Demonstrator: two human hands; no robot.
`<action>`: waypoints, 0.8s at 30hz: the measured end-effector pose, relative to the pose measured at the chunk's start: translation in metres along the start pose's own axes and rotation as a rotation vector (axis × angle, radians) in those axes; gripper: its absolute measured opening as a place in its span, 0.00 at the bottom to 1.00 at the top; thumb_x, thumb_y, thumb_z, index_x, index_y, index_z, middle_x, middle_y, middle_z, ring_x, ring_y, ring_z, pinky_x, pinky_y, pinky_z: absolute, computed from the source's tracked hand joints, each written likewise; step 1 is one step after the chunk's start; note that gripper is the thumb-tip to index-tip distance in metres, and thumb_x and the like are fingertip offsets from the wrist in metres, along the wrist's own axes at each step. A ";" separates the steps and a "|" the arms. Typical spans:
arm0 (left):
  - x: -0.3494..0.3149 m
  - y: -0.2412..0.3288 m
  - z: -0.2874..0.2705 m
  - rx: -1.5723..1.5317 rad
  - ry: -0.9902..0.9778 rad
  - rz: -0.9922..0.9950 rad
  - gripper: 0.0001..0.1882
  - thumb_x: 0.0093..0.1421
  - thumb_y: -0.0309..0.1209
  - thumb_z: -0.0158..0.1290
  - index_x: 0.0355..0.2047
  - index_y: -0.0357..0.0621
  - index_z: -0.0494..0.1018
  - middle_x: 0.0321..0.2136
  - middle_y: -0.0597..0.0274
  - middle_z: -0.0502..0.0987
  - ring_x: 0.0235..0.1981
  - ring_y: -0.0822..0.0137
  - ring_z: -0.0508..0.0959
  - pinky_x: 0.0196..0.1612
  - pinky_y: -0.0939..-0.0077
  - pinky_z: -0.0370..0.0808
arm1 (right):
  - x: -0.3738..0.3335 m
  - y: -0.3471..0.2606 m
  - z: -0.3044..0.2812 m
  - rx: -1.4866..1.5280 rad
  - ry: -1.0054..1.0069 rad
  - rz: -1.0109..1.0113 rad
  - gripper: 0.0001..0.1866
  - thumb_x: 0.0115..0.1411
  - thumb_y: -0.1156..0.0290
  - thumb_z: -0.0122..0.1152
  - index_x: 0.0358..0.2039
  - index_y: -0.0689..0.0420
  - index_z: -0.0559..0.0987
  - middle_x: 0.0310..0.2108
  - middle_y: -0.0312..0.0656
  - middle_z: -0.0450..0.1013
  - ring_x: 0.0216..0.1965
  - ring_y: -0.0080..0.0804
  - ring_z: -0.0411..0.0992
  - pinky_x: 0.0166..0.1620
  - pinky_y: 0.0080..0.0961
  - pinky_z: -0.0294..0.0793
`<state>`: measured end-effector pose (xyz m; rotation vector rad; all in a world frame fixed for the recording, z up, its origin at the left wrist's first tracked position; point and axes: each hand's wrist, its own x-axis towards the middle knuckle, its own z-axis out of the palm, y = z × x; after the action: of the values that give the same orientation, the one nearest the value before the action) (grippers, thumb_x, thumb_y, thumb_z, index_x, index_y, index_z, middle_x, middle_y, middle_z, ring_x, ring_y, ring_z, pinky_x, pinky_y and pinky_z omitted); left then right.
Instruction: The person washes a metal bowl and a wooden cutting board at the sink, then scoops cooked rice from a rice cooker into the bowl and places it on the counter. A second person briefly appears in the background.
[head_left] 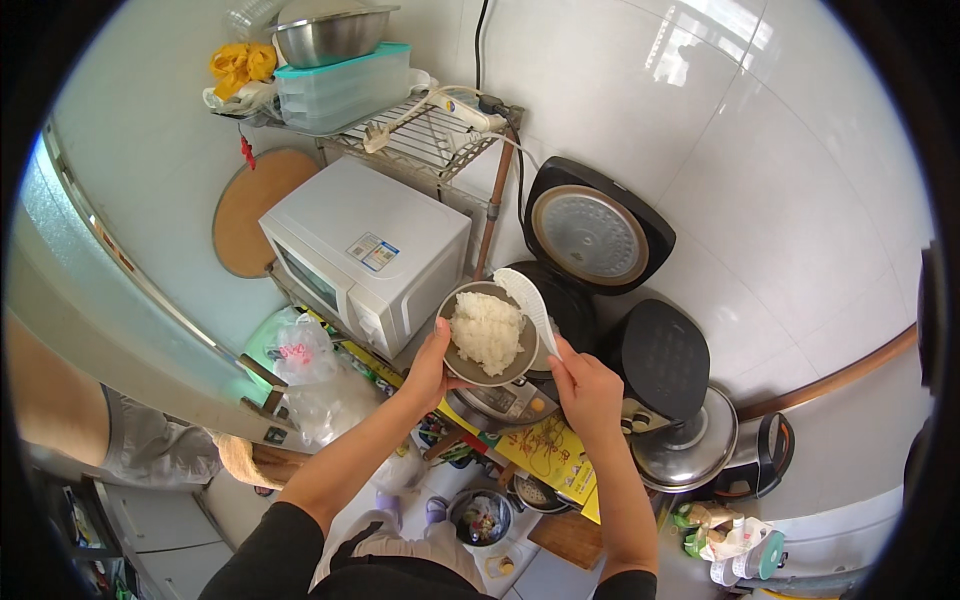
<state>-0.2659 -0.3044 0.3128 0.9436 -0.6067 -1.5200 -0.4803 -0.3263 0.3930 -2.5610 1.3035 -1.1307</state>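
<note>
A grey bowl heaped with cooked white rice rests in my left hand, thumb on its rim and fingers beneath. My right hand grips the handle of a white rice paddle, whose blade leans over the bowl's far right edge. Some rice clings to the paddle's tip. Just beyond the bowl, a rice cooker stands with its round-lined lid raised. The bowl and paddle hide much of its dark inner pot.
A white microwave stands left of the cooker, under a wire rack with containers. To the right are a black appliance, a lidded metal pan and a kettle. A bin sits on the floor near my feet.
</note>
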 end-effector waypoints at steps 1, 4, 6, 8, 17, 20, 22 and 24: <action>-0.001 0.001 0.001 0.009 0.014 0.017 0.40 0.57 0.62 0.35 0.56 0.41 0.52 0.51 0.52 0.64 0.48 0.60 0.72 0.39 0.63 0.77 | 0.001 -0.002 0.001 0.041 -0.002 0.007 0.13 0.52 0.69 0.59 0.40 0.51 0.78 0.15 0.42 0.66 0.17 0.38 0.67 0.21 0.28 0.65; -0.004 0.000 0.003 0.043 0.053 0.062 0.40 0.57 0.61 0.36 0.56 0.40 0.52 0.51 0.52 0.64 0.47 0.60 0.72 0.39 0.64 0.78 | -0.005 -0.003 0.016 0.010 -0.017 -0.023 0.13 0.52 0.68 0.59 0.40 0.51 0.78 0.16 0.42 0.67 0.17 0.38 0.68 0.21 0.28 0.66; -0.004 -0.003 0.000 0.076 0.075 0.087 0.39 0.58 0.61 0.36 0.56 0.40 0.52 0.50 0.52 0.64 0.47 0.61 0.72 0.39 0.65 0.78 | -0.008 -0.010 0.020 -0.022 -0.117 0.016 0.13 0.52 0.68 0.59 0.40 0.51 0.78 0.20 0.44 0.71 0.20 0.41 0.70 0.23 0.30 0.68; -0.004 -0.006 -0.002 0.075 0.109 0.088 0.39 0.58 0.60 0.37 0.56 0.40 0.52 0.50 0.52 0.64 0.46 0.61 0.72 0.38 0.65 0.78 | -0.012 -0.014 0.029 0.005 -0.178 0.013 0.13 0.52 0.68 0.58 0.40 0.52 0.78 0.21 0.45 0.72 0.21 0.42 0.71 0.25 0.31 0.69; -0.001 -0.013 -0.010 -0.038 0.108 0.106 0.38 0.58 0.60 0.37 0.55 0.41 0.52 0.50 0.55 0.64 0.46 0.62 0.72 0.38 0.65 0.78 | -0.016 -0.025 0.017 -0.099 -0.180 0.025 0.15 0.53 0.65 0.58 0.42 0.51 0.77 0.17 0.42 0.69 0.18 0.40 0.69 0.21 0.29 0.67; -0.003 -0.010 -0.013 -0.083 0.092 0.110 0.38 0.58 0.60 0.36 0.56 0.42 0.52 0.50 0.55 0.64 0.47 0.61 0.72 0.39 0.64 0.78 | -0.027 -0.035 0.013 -0.092 -0.228 -0.016 0.14 0.53 0.65 0.58 0.41 0.51 0.77 0.17 0.41 0.69 0.18 0.39 0.69 0.21 0.30 0.67; -0.009 -0.006 -0.014 -0.090 0.089 0.104 0.38 0.58 0.61 0.33 0.56 0.43 0.52 0.51 0.55 0.64 0.48 0.60 0.71 0.42 0.61 0.76 | -0.029 -0.035 0.011 -0.009 -0.181 -0.015 0.14 0.53 0.65 0.58 0.41 0.52 0.77 0.17 0.41 0.69 0.18 0.38 0.69 0.21 0.30 0.68; -0.016 0.000 -0.013 -0.078 0.094 0.094 0.38 0.58 0.61 0.30 0.57 0.43 0.53 0.53 0.54 0.64 0.51 0.58 0.69 0.48 0.58 0.73 | -0.029 -0.025 0.009 0.115 -0.071 -0.011 0.13 0.53 0.67 0.58 0.40 0.53 0.77 0.18 0.42 0.70 0.18 0.38 0.70 0.21 0.30 0.68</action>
<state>-0.2559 -0.2868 0.3095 0.9088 -0.5140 -1.3976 -0.4690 -0.2915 0.3785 -2.5044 1.1753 -1.0731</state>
